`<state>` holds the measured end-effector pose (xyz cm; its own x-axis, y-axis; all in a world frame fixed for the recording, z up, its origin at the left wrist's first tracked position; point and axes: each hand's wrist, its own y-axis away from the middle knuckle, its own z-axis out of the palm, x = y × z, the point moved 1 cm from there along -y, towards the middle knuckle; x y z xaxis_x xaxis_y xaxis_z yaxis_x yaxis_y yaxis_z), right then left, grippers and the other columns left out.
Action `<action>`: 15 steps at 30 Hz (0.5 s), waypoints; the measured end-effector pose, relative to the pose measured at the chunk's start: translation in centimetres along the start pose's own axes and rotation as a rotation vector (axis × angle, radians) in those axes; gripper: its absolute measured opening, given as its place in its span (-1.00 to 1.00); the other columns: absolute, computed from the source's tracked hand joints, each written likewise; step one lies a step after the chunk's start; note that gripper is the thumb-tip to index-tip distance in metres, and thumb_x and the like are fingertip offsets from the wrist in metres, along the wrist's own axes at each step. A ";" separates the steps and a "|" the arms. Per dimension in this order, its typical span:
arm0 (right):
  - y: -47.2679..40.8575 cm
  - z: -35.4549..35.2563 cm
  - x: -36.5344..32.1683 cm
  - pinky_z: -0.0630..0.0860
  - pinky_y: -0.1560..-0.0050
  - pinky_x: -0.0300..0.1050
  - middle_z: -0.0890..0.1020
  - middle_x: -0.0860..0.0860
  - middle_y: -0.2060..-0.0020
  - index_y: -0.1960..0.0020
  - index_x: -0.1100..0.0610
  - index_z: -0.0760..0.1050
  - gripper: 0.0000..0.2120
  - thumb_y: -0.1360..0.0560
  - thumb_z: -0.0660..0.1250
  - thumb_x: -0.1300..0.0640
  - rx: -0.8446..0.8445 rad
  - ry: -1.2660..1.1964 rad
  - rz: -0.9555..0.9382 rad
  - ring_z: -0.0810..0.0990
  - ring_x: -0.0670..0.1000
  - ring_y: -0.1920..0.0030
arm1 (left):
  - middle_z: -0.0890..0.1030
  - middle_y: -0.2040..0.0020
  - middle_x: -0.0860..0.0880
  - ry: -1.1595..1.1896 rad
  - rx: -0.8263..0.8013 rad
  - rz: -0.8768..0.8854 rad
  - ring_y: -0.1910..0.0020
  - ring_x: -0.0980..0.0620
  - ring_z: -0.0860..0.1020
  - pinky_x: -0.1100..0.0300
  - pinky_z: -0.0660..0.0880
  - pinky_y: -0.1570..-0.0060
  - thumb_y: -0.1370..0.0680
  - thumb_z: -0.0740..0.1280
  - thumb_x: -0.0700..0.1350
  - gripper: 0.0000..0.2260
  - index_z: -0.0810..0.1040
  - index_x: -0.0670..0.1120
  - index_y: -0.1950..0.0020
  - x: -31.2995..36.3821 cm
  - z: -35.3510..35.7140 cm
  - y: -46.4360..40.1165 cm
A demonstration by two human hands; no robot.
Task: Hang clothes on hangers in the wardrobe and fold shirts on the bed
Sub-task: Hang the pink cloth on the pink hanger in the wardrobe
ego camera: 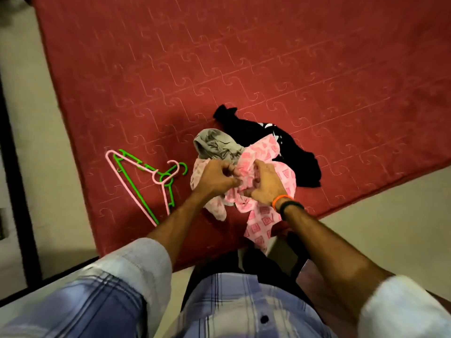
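Note:
A small heap of clothes lies near the front edge of the red bed (244,57). On top is a pink patterned garment (263,215), one end hanging over the bed's edge. My left hand (217,178) and my right hand (264,182) both grip its bunched cloth, fingers curled, close together. A grey garment (214,142) sits behind my hands, a pale pink one (214,208) under my left wrist, and a black garment (288,145) to the right. A pink hanger (159,189) and a green hanger (136,186) lie crossed on the bed, left of the heap.
The bed's front edge runs diagonally from lower left to upper right. Pale floor (378,228) shows to the right and to the left of the bed. A dark frame (22,191) stands at the far left.

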<state>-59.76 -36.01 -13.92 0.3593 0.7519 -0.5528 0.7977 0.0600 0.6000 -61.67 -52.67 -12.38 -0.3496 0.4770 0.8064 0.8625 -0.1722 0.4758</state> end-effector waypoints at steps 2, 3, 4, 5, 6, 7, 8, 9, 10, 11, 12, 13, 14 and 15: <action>1.2 -0.4 -0.3 0.48 -0.17 0.01 0.39 0.16 -0.31 -0.49 0.14 0.25 -0.12 -0.28 0.60 0.06 0.041 0.002 -0.074 0.46 0.18 -0.25 | 0.56 0.50 0.20 0.030 -0.019 0.063 0.49 0.33 0.47 0.37 0.42 0.36 -0.34 0.58 -0.32 -0.72 0.57 -0.01 0.36 1.1 0.3 2.2; 1.8 -0.6 -0.6 0.45 -0.19 -0.01 0.45 0.19 -0.30 -0.45 0.16 0.32 -0.23 -0.31 0.53 0.09 0.051 -0.016 -0.114 0.47 0.20 -0.27 | 0.57 0.49 0.21 0.035 -0.017 0.082 0.47 0.34 0.49 0.36 0.44 0.35 -0.35 0.57 -0.34 -0.72 0.57 -0.02 0.35 1.5 0.4 3.1; 2.7 -0.9 -1.0 0.43 -0.18 -0.04 0.53 0.21 -0.26 -0.40 0.19 0.40 -0.34 -0.33 0.42 0.10 0.068 -0.023 -0.163 0.50 0.22 -0.26 | 0.58 0.48 0.22 0.050 0.002 0.102 0.45 0.34 0.51 0.36 0.45 0.33 -0.36 0.55 -0.37 -0.72 0.58 -0.04 0.34 1.9 0.7 4.4; 3.5 -1.1 -1.4 0.42 -0.12 -0.08 0.60 0.22 -0.19 -0.32 0.22 0.50 -0.41 -0.30 0.31 0.09 0.093 -0.040 -0.208 0.55 0.22 -0.20 | 0.59 0.47 0.22 0.061 0.028 0.106 0.43 0.33 0.53 0.34 0.47 0.31 -0.36 0.54 -0.39 -0.72 0.57 -0.05 0.32 2.0 0.9 5.4; 4.4 -1.2 -1.8 0.42 -0.03 -0.11 0.65 0.22 -0.10 -0.21 0.23 0.57 -0.44 -0.26 0.22 0.08 0.096 -0.075 -0.249 0.59 0.20 -0.11 | 0.60 0.46 0.20 0.086 0.079 0.114 0.42 0.31 0.54 0.31 0.49 0.30 -0.37 0.53 -0.39 -0.73 0.55 -0.07 0.30 2.0 1.0 6.6; 5.4 -1.1 -2.1 0.43 0.04 -0.12 0.68 0.20 -0.01 -0.11 0.23 0.62 -0.49 -0.25 0.18 0.09 0.086 -0.117 -0.306 0.61 0.16 -0.01 | 0.60 0.45 0.18 0.116 0.142 0.113 0.41 0.29 0.55 0.30 0.51 0.30 -0.39 0.52 -0.38 -0.74 0.53 -0.08 0.30 1.8 1.2 8.1; 5.7 -0.9 -2.2 0.48 0.04 -0.07 0.69 0.18 0.07 -0.02 0.20 0.63 -0.57 -0.26 0.16 0.10 0.074 -0.169 -0.330 0.60 0.12 0.06 | 0.60 0.45 0.17 0.156 0.203 0.103 0.42 0.29 0.54 0.32 0.51 0.32 -0.42 0.49 -0.37 -0.75 0.52 -0.09 0.28 1.5 1.2 8.8; 6.1 -0.8 -2.3 0.54 0.02 0.04 0.68 0.14 0.13 0.05 0.13 0.63 -0.64 -0.28 0.15 0.13 0.058 -0.222 -0.358 0.60 0.11 0.10 | 0.60 0.44 0.16 0.180 0.282 0.099 0.42 0.28 0.54 0.32 0.50 0.34 -0.46 0.47 -0.35 -0.77 0.51 -0.08 0.26 1.1 1.3 9.6; 6.4 -0.5 -2.2 0.57 0.02 0.14 0.66 0.08 0.18 0.11 0.05 0.61 -0.70 -0.28 0.16 0.16 0.030 -0.272 -0.385 0.60 0.12 0.12 | 0.59 0.43 0.15 0.186 0.368 0.100 0.43 0.26 0.53 0.28 0.50 0.34 -0.48 0.46 -0.30 -0.79 0.51 -0.07 0.24 0.7 1.5 10.7; 7.1 0.0 -2.2 0.58 0.02 0.18 0.64 0.04 0.19 0.14 0.01 0.60 -0.72 -0.29 0.16 0.19 -0.008 -0.300 -0.414 0.61 0.11 0.12 | 0.59 0.41 0.13 0.197 0.452 0.094 0.42 0.25 0.53 0.23 0.50 0.34 -0.49 0.47 -0.26 -0.82 0.51 -0.05 0.20 0.4 1.6 12.1; 7.8 0.3 -2.6 0.59 0.00 0.13 0.64 0.02 0.19 0.13 0.04 0.62 -0.72 -0.30 0.17 0.20 -0.040 -0.323 -0.434 0.60 0.08 0.11 | 0.58 0.37 0.12 0.210 0.526 0.081 0.41 0.24 0.52 0.23 0.50 0.33 -0.48 0.45 -0.26 -0.84 0.52 -0.05 0.17 -0.2 1.7 13.2; 8.5 0.6 -3.2 0.56 -0.01 0.03 0.64 0.02 0.17 0.10 0.13 0.64 -0.72 -0.31 0.20 0.19 -0.066 -0.356 -0.440 0.59 0.03 0.10 | 0.57 0.32 0.08 0.222 0.578 0.039 0.39 0.25 0.53 0.26 0.49 0.33 -0.47 0.42 -0.32 -0.83 0.52 -0.07 0.13 -0.3 1.6 14.3; 9.4 1.0 -4.0 0.54 0.01 -0.08 0.64 0.02 0.15 0.07 0.23 0.65 -0.69 -0.31 0.22 0.17 -0.096 -0.384 -0.435 0.57 -0.01 0.10 | 0.58 0.26 0.05 0.220 0.637 0.026 0.35 0.25 0.54 0.32 0.47 0.33 -0.44 0.36 -0.41 -0.77 0.52 -0.09 0.08 -0.6 1.6 15.7; 10.2 1.3 -4.8 0.52 0.07 -0.13 0.63 0.04 0.15 0.05 0.31 0.64 -0.66 -0.29 0.25 0.17 -0.136 -0.410 -0.431 0.55 -0.03 0.12 | 0.59 0.19 0.04 0.187 0.682 0.023 0.30 0.24 0.55 0.34 0.46 0.31 -0.41 0.31 -0.46 -0.70 0.51 -0.08 0.03 -0.8 1.4 17.1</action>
<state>-52.74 -39.85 -5.88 0.1971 0.3288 -0.9236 0.8534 0.4063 0.3267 -46.16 -54.82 -5.40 -0.3331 0.3134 0.8893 0.8857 0.4274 0.1812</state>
